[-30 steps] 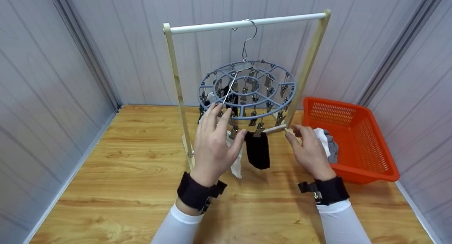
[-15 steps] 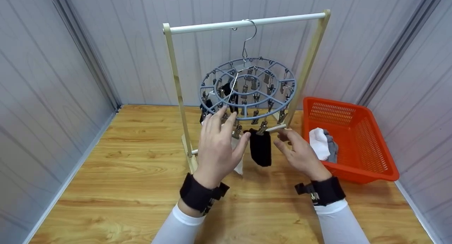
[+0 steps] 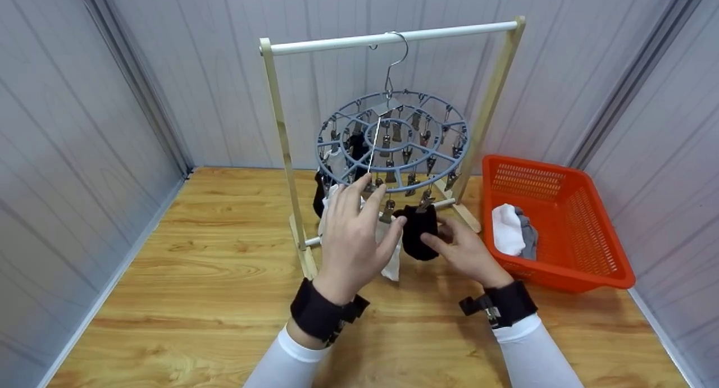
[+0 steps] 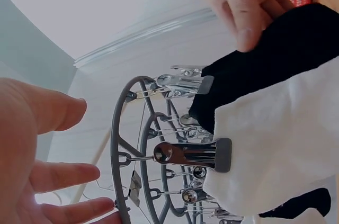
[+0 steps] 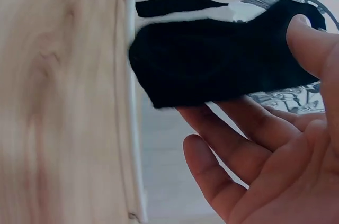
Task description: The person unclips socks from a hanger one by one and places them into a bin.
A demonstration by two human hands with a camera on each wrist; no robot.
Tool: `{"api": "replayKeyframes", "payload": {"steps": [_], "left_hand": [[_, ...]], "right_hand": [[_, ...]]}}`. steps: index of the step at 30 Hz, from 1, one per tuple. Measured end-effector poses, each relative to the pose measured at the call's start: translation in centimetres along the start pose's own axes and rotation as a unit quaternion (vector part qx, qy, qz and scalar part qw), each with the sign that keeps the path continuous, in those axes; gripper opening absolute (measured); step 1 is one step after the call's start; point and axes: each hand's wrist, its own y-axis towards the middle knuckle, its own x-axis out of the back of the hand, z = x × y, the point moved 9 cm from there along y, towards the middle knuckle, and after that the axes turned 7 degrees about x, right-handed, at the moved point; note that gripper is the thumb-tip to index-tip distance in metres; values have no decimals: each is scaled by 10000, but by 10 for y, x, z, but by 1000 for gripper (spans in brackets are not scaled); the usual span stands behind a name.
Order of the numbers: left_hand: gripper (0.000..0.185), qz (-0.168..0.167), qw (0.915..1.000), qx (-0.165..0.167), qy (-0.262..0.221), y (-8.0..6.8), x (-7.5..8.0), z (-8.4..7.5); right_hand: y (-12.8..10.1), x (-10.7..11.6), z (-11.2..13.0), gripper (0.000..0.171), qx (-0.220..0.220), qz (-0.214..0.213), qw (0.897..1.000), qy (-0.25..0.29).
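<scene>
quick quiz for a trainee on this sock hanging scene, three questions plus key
1. Which hand has the front black sock between its thumb and fingers?
2. True or false: the orange basket holds white cloth and grey cloth.
3. Fill in: the front black sock hangs from the round hanger by a metal ____.

Key
1. The right hand.
2. True.
3. Clip.
</scene>
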Motion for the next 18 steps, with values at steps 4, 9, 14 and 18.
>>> {"api": "replayKeyframes", "payload": {"steps": [4,9,14,18], "left_hand": [[53,13,10000,-53,-67,-1,0,-1],[54,13,9999,-90,-135,0,0,-2],[53,-10,9999,-97,-141,0,1,-1],[53,-17,9998,-90,-160,0,1,-1]], "right_hand": [[0,-7,-4,74,-156,-45,9998,149],[0,-13,-3,62,-113,-207,9991,343],[1,-17,-1,45,-29,-332,9975,623],[0,-19,1,32,89,-287,9957,881]]}}
